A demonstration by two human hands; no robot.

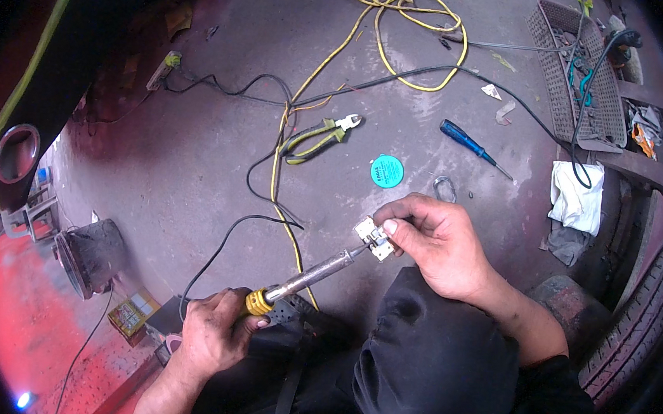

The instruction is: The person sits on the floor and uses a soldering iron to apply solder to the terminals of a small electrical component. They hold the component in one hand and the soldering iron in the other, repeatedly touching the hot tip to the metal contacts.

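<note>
The soldering iron [306, 277] is yellow and silver, the screwdriver [465, 140] mostly blue.

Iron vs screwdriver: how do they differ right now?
- State: the iron is gripped in the left hand; the screwdriver lies on the floor, untouched.
- Colour: the iron's handle is yellow, the screwdriver's blue.
- Shape: the iron has a thick metal barrel narrowing to a tip; the screwdriver's shaft is thin.

Shared: both are straight tools with a coloured handle and a metal front end.
</note>
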